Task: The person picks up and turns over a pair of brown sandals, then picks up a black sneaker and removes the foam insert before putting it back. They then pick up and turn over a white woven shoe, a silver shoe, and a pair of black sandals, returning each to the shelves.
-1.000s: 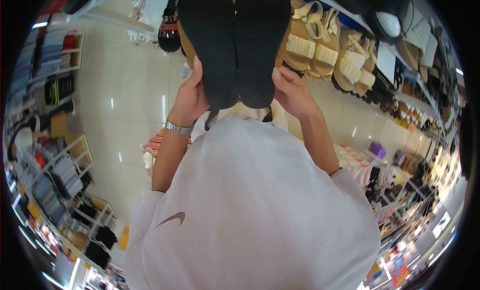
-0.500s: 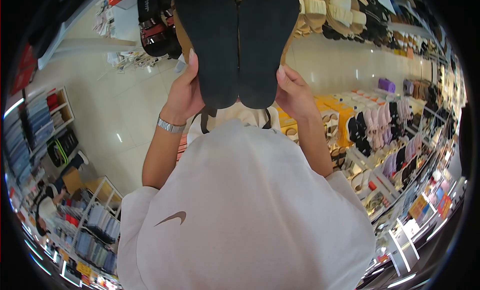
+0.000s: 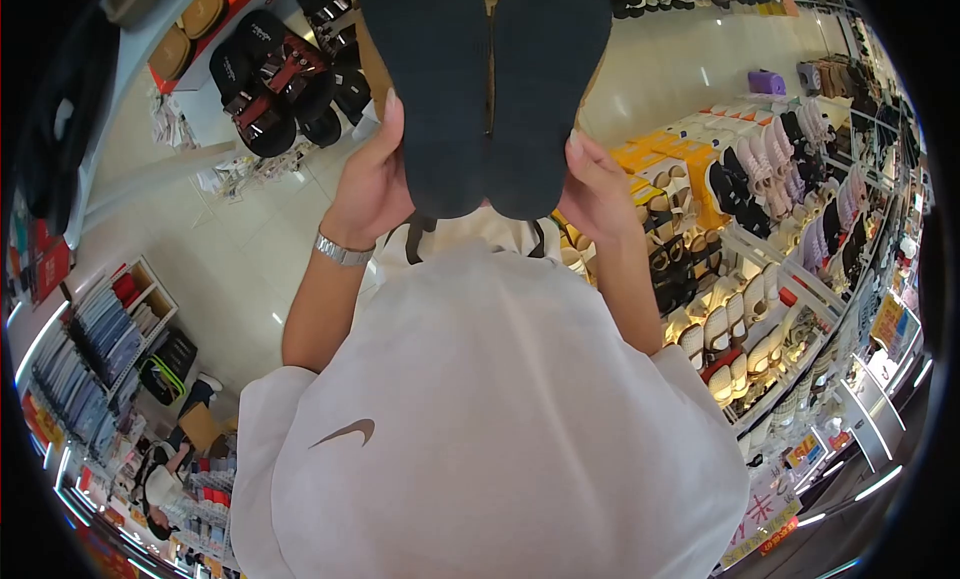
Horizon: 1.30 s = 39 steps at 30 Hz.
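Observation:
A pair of sandals (image 3: pixel 545 99) is held up side by side at the top of the head view, their flat dark faces toward me and rounded ends nearest my chest. Tan edges show along their outer sides; the far ends are cut off by the frame. My left hand (image 3: pixel 370 179), with a metal watch (image 3: pixel 342 250) on its wrist, grips the left sandal by its outer edge, thumb along the side. Around the outer edge of the right sandal, my right hand (image 3: pixel 602 191) is closed. The fingers beneath both sandals are mostly hidden.
Dark strapped sandals (image 3: pixel 275 79) stand on a shelf at upper left. Racks of footwear (image 3: pixel 735 319) fill the right side. Folded clothes (image 3: pixel 100 339) are stacked at left, with a person (image 3: pixel 160 484) at lower left. A purple item (image 3: pixel 767 83) is at upper right.
My view has turned, bringing more dark sandals into sight at upper left and more footwear at right. Both hands keep hold of the pair, which sits nearly the same in view.

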Motion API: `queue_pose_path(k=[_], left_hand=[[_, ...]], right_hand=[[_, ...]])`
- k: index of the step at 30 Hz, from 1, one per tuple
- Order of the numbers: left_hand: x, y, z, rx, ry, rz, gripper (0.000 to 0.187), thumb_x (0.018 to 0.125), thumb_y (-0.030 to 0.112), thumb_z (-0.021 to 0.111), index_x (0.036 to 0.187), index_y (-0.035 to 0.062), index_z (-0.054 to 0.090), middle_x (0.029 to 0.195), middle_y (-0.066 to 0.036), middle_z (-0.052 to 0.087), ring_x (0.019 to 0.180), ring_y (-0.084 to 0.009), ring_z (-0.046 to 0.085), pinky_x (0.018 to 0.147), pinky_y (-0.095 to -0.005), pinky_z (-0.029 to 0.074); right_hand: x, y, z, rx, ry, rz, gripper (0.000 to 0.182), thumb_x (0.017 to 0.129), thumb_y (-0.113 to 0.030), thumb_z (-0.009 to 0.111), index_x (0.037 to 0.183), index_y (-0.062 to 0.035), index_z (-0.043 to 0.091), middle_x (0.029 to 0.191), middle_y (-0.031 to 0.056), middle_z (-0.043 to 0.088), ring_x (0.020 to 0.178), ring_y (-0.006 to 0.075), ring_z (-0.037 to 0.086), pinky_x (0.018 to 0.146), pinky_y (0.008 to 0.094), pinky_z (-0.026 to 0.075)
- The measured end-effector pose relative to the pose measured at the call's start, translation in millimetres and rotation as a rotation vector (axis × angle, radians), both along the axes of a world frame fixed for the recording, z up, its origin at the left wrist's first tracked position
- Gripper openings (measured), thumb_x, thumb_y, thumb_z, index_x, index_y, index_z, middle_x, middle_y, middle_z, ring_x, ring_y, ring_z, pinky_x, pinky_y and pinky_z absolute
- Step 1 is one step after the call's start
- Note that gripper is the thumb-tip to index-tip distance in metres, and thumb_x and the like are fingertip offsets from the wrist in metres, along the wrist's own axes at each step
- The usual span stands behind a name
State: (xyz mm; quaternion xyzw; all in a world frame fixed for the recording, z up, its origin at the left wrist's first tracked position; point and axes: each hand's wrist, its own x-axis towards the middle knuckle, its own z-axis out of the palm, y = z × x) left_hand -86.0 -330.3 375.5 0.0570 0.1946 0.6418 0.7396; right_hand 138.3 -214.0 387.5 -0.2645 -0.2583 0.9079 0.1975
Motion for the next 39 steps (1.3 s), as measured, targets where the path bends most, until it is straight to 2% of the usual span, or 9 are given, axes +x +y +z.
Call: queue_pose_path(k=[5,11,13,16,20,25,28,32,39], left_hand=[[16,29,2,0.075,-0.055,-0.064,0.061,0.106,0.049,0.031,0.15,0.007,0.032,0.143,-0.014,0.05,0.127,-0.0304,0.055,0.093,-0.058,0.054],[42,72,14,0.002,0.044,-0.088,0.057,0.106,0.046,0.034,0.15,0.0082,0.034,0.144,-0.012,0.05,0.13,-0.0268,0.052,0.105,-0.0488,0.047],[50,89,11,0.061,0.006,-0.145,0.056,0.107,0.044,0.035,0.15,0.0088,0.034,0.145,-0.011,0.049,0.131,-0.0253,0.051,0.108,-0.0454,0.044],[65,116,9,0.045,-0.006,-0.179,0.055,0.107,0.043,0.035,0.15,0.0096,0.034,0.146,-0.01,0.049,0.132,-0.0241,0.05,0.109,-0.0439,0.043],[90,149,9,-0.045,-0.006,-0.17,0.054,0.107,0.043,0.035,0.151,0.0111,0.034,0.146,-0.009,0.048,0.132,-0.0237,0.05,0.109,-0.0437,0.043],[119,197,1,0.148,-0.149,-0.325,0.054,0.106,0.043,0.037,0.151,0.0121,0.034,0.147,-0.009,0.048,0.132,-0.0239,0.05,0.11,-0.0437,0.043],[141,225,2,0.145,-0.147,-0.384,0.054,0.106,0.043,0.038,0.151,0.0123,0.034,0.147,-0.009,0.048,0.132,-0.024,0.05,0.109,-0.0447,0.043],[173,257,5,-0.048,-0.012,-0.311,0.056,0.106,0.045,0.038,0.151,0.0116,0.035,0.146,-0.009,0.05,0.132,-0.0242,0.051,0.108,-0.0472,0.045],[217,313,0,0.014,0.007,-0.46,0.058,0.105,0.047,0.039,0.15,0.0101,0.036,0.144,-0.009,0.05,0.131,-0.0233,0.051,0.107,-0.0455,0.045]], right_hand=[[27,16,-1,0.033,0.054,-0.048,0.036,0.107,-0.027,0.046,0.126,0.003,0.054,0.121,0.0134,0.064,0.112,0.0209,0.063,0.097,0.0367,0.051],[56,41,0,0.058,0.082,-0.141,0.035,0.107,-0.026,0.046,0.125,0.0026,0.055,0.12,0.0134,0.065,0.111,0.0204,0.063,0.096,0.0366,0.051],[71,51,-4,0.068,0.102,-0.155,0.035,0.107,-0.026,0.046,0.125,0.0024,0.055,0.12,0.0133,0.065,0.111,0.0205,0.063,0.096,0.0367,0.051],[95,69,-9,0.073,0.093,-0.152,0.048,0.104,-0.027,0.051,0.141,0.0024,0.045,0.136,0.0131,0.057,0.124,0.023,0.057,0.106,0.0401,0.045],[119,95,-3,0.074,0.116,-0.189,0.046,0.104,-0.027,0.051,0.139,0.0026,0.047,0.135,0.0129,0.057,0.122,0.0227,0.058,0.105,0.0396,0.046],[157,126,-3,0.111,0.083,-0.243,0.044,0.104,-0.027,0.05,0.137,0.0019,0.049,0.134,0.0126,0.058,0.122,0.0229,0.058,0.104,0.0396,0.046],[173,143,12,0.129,-0.01,-0.315,0.034,0.106,-0.028,0.048,0.123,-0.0006,0.057,0.121,0.011,0.064,0.112,0.0196,0.062,0.097,0.0378,0.049],[203,167,9,0.143,-0.038,-0.372,0.035,0.106,-0.029,0.048,0.124,-0.0007,0.057,0.121,0.0104,0.064,0.113,0.0188,0.061,0.097,0.037,0.048],[248,201,7,0.182,-0.114,-0.441,0.041,0.105,-0.035,0.05,0.126,-0.0004,0.057,0.124,0.0097,0.063,0.114,0.0188,0.059,0.101,0.0377,0.044]])
